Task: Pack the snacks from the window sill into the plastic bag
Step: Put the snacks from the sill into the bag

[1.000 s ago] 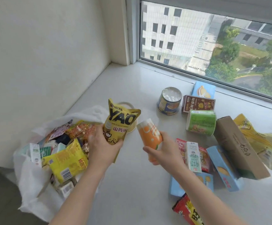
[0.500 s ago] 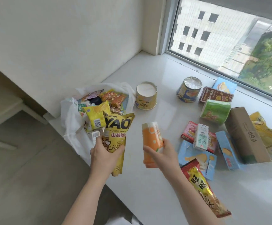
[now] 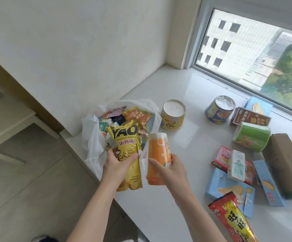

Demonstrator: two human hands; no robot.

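A white plastic bag (image 3: 92, 137) sits open at the left end of the window sill (image 3: 185, 163), holding several snack packets. My left hand (image 3: 116, 165) grips a yellow "YAO" chip bag (image 3: 127, 137) upright, just in front of the bag's mouth. My right hand (image 3: 171, 167) holds an orange cup (image 3: 156, 154) beside it, tilted a little, above the sill.
On the sill lie a yellow tub (image 3: 173, 115), a blue-yellow can (image 3: 218, 111), a green tub (image 3: 250, 136), a brown carton (image 3: 249, 118), blue boxes (image 3: 229, 187), a milk carton (image 3: 236, 165), a cardboard box (image 3: 285, 166) and a red packet (image 3: 234, 219). The sill's edge drops to the floor on the left.
Both hands have shifted left toward the plastic bag, the yellow chip bag and orange cup still held. The view has swung left and down.
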